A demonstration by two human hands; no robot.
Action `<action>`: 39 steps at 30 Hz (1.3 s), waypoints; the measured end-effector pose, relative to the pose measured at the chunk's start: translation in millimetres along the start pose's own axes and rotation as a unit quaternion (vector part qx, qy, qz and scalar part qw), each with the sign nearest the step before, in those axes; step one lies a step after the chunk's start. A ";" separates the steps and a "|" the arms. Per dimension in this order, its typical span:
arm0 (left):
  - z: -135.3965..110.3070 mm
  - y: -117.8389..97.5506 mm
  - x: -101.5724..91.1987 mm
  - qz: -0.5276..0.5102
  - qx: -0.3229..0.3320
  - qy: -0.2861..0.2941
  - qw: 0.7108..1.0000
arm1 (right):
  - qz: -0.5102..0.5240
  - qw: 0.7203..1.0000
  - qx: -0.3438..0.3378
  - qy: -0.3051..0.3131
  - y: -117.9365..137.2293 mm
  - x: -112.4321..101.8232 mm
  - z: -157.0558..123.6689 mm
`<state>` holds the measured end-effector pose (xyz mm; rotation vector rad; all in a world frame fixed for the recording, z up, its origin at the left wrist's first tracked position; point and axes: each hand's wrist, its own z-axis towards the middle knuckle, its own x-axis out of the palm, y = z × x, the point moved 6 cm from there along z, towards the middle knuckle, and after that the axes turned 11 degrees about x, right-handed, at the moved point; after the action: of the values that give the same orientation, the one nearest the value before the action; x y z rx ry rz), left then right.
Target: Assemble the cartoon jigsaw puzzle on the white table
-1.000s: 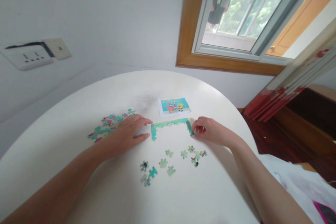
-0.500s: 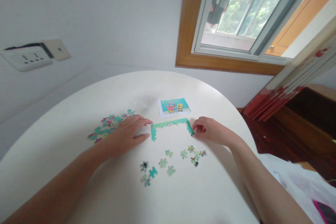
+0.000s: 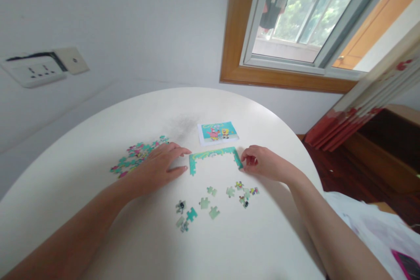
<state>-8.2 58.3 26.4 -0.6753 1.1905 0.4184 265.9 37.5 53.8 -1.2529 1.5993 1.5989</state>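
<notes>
A partly joined puzzle border (image 3: pixel 213 153), teal with a yellowish pattern, lies on the white table as a top row with two short sides. My left hand (image 3: pixel 167 159) rests at its left corner, thumb and fingers spread apart, with nothing held. At the lower end of the right side, my right hand (image 3: pixel 257 162) has its fingers curled in a pinch on a teal puzzle piece (image 3: pixel 241 166), which they partly cover. Just behind the border lies a picture card (image 3: pixel 219 133) showing a pink and a yellow cartoon figure.
A heap of mixed puzzle pieces (image 3: pixel 134 155) lies beside my left forearm, which partly hides it. Several loose pale pieces (image 3: pixel 204 203) are scattered in front of the border. The round table (image 3: pixel 138 245) meets a wall; a white plastic bag (image 3: pixel 357 223) sits off its right edge.
</notes>
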 end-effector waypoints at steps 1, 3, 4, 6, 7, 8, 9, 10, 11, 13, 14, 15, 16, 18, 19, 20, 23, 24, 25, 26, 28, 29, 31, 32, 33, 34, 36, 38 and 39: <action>0.2 -0.4 -0.2 0.000 0.000 0.001 1.000 | 0.002 1.000 -0.004 -0.002 -0.1 -0.5 -0.3; 0.6 -1.1 -0.6 -0.001 -0.002 0.002 1.000 | 0.008 1.000 -0.013 -0.005 -0.3 -1.2 -0.9; 0.8 -1.4 -0.8 -0.001 -0.003 0.001 1.000 | 0.013 1.000 -0.018 -0.004 -0.5 -1.2 -1.2; 1.1 -1.9 -1.0 -0.002 -0.004 0.001 1.000 | 0.018 1.000 -0.025 -0.003 -0.9 -0.7 -1.3; 1.2 -2.1 -1.2 -0.003 -0.004 0.000 1.000 | 0.017 1.000 -0.026 -0.001 -1.1 -0.2 -1.2; 1.2 -2.3 -1.5 -0.003 -0.003 -0.003 1.000 | 0.014 1.000 -0.027 0.001 -1.4 0.5 -1.0; 1.2 -2.3 -1.7 -0.004 -0.002 -0.007 1.000 | 0.012 1.000 -0.026 0.002 -1.7 1.1 -0.8; 1.2 -2.2 -2.0 -0.005 0.000 -0.010 1.000 | 0.010 1.000 -0.025 0.003 -1.8 1.5 -0.8; 1.2 -1.9 -2.1 -0.006 0.001 -0.013 1.000 | 0.009 1.000 -0.024 0.004 -1.7 1.7 -0.8; 1.0 -1.1 -1.8 -0.007 0.002 -0.013 1.000 | 0.010 1.000 -0.024 0.006 -1.2 1.1 -1.3; 0.9 -0.4 -1.5 -0.008 0.000 -0.012 1.000 | 0.012 1.000 -0.026 0.006 -0.8 0.2 -1.7; 0.7 0.1 -1.1 -0.009 -0.002 -0.010 1.000 | 0.015 0.999 -0.028 0.003 -0.3 -1.2 -2.1; 0.6 0.4 -0.8 -0.010 -0.003 -0.008 1.000 | 0.019 0.999 -0.031 -0.004 0.1 -3.1 -2.5; 0.5 0.2 -0.8 -0.012 -0.002 -0.008 1.000 | 0.026 0.999 -0.035 -0.018 0.5 -6.9 -2.9; 0.5 -0.2 -0.9 -0.012 -0.001 -0.008 1.000 | 0.025 0.999 -0.037 -0.019 0.6 -7.8 -3.0; 0.6 -0.7 -1.1 -0.012 -0.001 -0.008 1.000 | 0.020 0.999 -0.039 -0.013 0.8 -7.6 -3.0; 0.7 -1.6 -1.5 -0.010 -0.002 -0.007 1.000 | 0.001 0.999 -0.039 0.004 1.5 -5.9 -3.0; 0.7 -1.5 -1.4 -0.008 -0.002 -0.008 1.000 | -0.001 0.999 -0.038 0.003 1.9 -5.9 -3.2; 0.6 -1.3 -1.0 -0.007 -0.001 -0.008 1.000 | -0.001 0.999 -0.037 0.000 2.5 -6.0 -3.3; 0.5 -0.9 -0.4 -0.007 0.001 -0.007 1.000 | 0.000 0.999 -0.036 -0.001 3.0 -5.8 -3.5; 0.1 0.3 0.9 -0.006 0.004 -0.005 1.000 | -0.001 0.999 -0.036 0.005 3.9 -4.0 -3.8; -0.1 1.0 1.4 -0.006 0.004 -0.005 1.000 | -0.004 0.999 -0.036 0.007 4.1 -3.2 -3.9; -0.3 1.6 1.9 -0.004 0.005 -0.005 1.000 | -0.008 0.999 -0.037 0.004 4.0 -2.7 -3.9; -0.2 1.5 1.7 -0.002 0.005 -0.005 1.000 | -0.009 0.999 -0.037 0.002 3.9 -2.8 -3.9; 0.0 1.1 1.2 -0.001 0.005 -0.006 1.000 | -0.009 0.999 -0.038 0.002 3.9 -2.9 -3.9; 0.3 0.4 0.6 -0.001 0.005 -0.007 1.000 | -0.009 0.999 -0.038 0.005 3.9 -3.0 -4.1; 1.1 -1.4 -0.7 -0.002 0.003 -0.008 1.000 | -0.008 0.999 -0.040 0.006 4.6 -3.8 -4.6; 1.8 -3.0 -2.0 -0.001 0.000 -0.007 1.000 | -0.003 0.999 -0.043 -0.005 5.5 -6.0 -5.2; 2.1 -3.9 -2.4 0.001 -0.001 -0.006 1.000 | -0.001 0.999 -0.044 -0.009 5.7 -6.8 -5.5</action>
<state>-5.0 56.9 30.1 -0.6731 1.1795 0.4246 264.9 33.0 63.1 -1.2790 1.5318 1.6909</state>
